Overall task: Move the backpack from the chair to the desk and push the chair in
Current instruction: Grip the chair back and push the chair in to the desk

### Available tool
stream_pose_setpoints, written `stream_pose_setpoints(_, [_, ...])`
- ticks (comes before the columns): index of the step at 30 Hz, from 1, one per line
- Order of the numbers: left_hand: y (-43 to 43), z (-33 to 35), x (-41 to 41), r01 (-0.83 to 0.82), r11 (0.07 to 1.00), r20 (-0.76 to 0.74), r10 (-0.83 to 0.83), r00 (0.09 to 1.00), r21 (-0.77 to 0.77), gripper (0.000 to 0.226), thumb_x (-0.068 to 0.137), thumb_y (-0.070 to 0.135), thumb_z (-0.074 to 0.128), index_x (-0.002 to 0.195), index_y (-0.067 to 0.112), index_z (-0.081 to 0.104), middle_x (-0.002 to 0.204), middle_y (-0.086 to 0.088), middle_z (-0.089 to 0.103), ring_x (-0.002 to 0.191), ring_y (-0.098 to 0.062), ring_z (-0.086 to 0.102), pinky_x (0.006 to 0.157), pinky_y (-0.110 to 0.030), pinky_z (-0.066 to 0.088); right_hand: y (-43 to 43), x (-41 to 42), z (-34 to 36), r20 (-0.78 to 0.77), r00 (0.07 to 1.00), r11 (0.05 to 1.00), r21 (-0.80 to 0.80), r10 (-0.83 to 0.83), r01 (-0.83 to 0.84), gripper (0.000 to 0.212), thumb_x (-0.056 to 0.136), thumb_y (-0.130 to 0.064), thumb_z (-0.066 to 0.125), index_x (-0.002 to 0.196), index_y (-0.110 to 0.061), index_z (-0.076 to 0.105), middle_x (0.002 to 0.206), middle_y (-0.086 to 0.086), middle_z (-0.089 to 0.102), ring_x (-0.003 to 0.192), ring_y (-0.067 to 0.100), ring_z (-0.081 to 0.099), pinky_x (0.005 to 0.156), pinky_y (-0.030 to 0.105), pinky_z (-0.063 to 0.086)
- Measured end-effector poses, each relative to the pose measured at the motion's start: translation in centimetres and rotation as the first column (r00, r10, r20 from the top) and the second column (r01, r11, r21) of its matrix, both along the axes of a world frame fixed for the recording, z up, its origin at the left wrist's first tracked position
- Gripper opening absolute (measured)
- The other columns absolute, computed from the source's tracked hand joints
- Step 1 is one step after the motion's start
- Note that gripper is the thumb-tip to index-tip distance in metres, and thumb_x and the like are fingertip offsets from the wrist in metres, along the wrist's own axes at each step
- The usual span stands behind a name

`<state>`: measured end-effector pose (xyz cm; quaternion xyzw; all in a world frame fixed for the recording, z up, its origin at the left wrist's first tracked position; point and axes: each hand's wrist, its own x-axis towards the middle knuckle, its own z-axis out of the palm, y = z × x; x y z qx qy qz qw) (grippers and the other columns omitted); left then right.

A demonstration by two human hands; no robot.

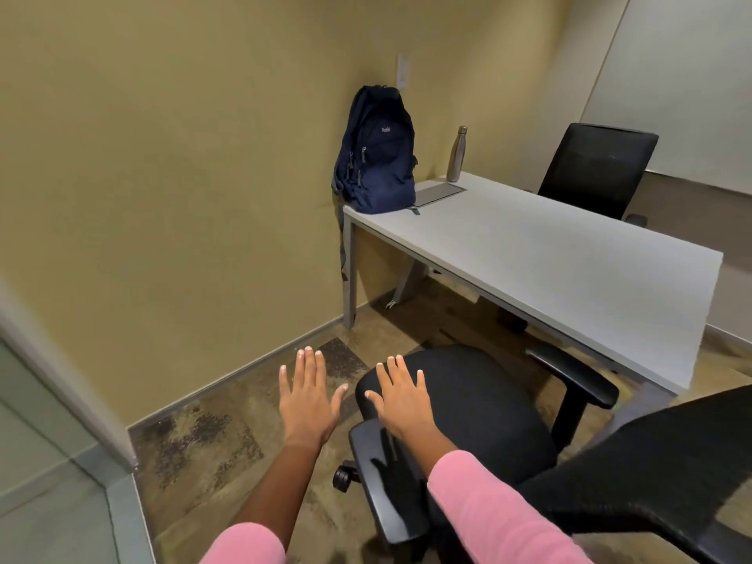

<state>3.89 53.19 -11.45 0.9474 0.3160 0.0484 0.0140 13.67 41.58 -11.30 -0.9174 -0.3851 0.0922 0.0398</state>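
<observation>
A navy blue backpack (376, 152) stands upright on the far left corner of the white desk (569, 254), leaning against the yellow wall, a strap hanging off the desk's edge. The black office chair (468, 405) stands in front of the desk, pulled out, its seat bare and its mesh back at the lower right. My left hand (309, 396) hovers flat over the carpet, just left of the chair, fingers spread. My right hand (401, 396) is spread above the seat's left edge and left armrest. Neither hand holds anything.
A metal water bottle (456, 153) and a grey flat pad (437, 194) sit on the desk beside the backpack. A second black chair (596, 173) stands behind the desk. The wall and baseboard run close on the left; a glass partition is at the lower left.
</observation>
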Motion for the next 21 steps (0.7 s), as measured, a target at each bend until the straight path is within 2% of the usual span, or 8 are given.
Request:
stream_pose_setpoints(5, [-4.3, 2.1, -1.5, -0.031, 0.999, 0.044, 0.031, 0.999, 0.007, 0.07, 0.095, 0.052, 0.015, 0.145, 0.007, -0.005, 0.158, -0.011, -0.003, 0.145, -0.024, -0.006, 0.117, -0.045, -0.003, -3.6, -1.5, 2.7, 0.044, 0.998, 0.999, 0.013, 0.037, -0.037, 0.059, 0.098, -0.042, 0.024, 0.145, -0.01, 0.008, 0.158, 0.013, 0.006, 0.145, 0.023, -0.003, 0.117, 0.05, 0.005])
stream_pose_setpoints(12, [-10.4, 6.7, -0.1, 0.012, 0.997, 0.072, -0.017, 0.997, 0.07, 0.07, 0.095, 0.052, 0.015, 0.144, 0.007, -0.008, 0.158, -0.011, -0.006, 0.145, -0.025, -0.009, 0.117, -0.046, -0.004, -9.1, -1.8, 8.8, 0.132, 0.99, 0.99, 0.122, 0.05, -0.066, 0.058, 0.097, -0.042, 0.026, 0.144, -0.009, 0.013, 0.157, 0.013, 0.011, 0.145, 0.025, 0.002, 0.116, 0.049, 0.01])
stream_pose_setpoints(15, [-12.8, 9.0, 1.1, 0.03, 0.994, 0.088, -0.039, 0.995, 0.103, 0.064, 0.098, 0.042, 0.017, 0.144, 0.007, -0.01, 0.158, -0.011, -0.009, 0.145, -0.024, -0.011, 0.117, -0.047, -0.004, -10.7, -2.6, 11.5, 0.112, 0.993, 0.98, 0.192, 0.036, -0.057, 0.055, 0.098, -0.037, 0.028, 0.142, -0.007, 0.019, 0.155, 0.013, 0.016, 0.145, 0.024, 0.006, 0.115, 0.049, 0.017])
stream_pose_setpoints(18, [-14.9, 11.1, 2.1, 0.018, 0.987, 0.086, -0.032, 0.996, 0.158, 0.059, 0.099, 0.026, 0.019, 0.143, 0.005, -0.014, 0.157, -0.012, -0.012, 0.144, -0.025, -0.013, 0.117, -0.047, -0.004, -11.9, -3.6, 13.8, 0.123, 0.989, 0.966, 0.238, 0.076, -0.104, 0.052, 0.099, -0.03, 0.029, 0.143, -0.006, 0.016, 0.156, 0.014, 0.013, 0.145, 0.024, 0.004, 0.116, 0.049, 0.017])
stream_pose_setpoints(21, [-17.0, 12.9, 2.4, -0.031, 0.981, 0.095, 0.013, 0.995, 0.191, 0.06, 0.099, 0.026, 0.021, 0.143, 0.004, -0.013, 0.157, -0.013, -0.012, 0.144, -0.027, -0.012, 0.116, -0.047, -0.004, -14.4, -3.6, 16.5, 0.122, 0.99, 0.954, 0.281, 0.073, -0.105, 0.057, 0.098, -0.034, 0.032, 0.143, -0.005, 0.014, 0.156, 0.016, 0.011, 0.145, 0.026, 0.003, 0.116, 0.05, 0.016])
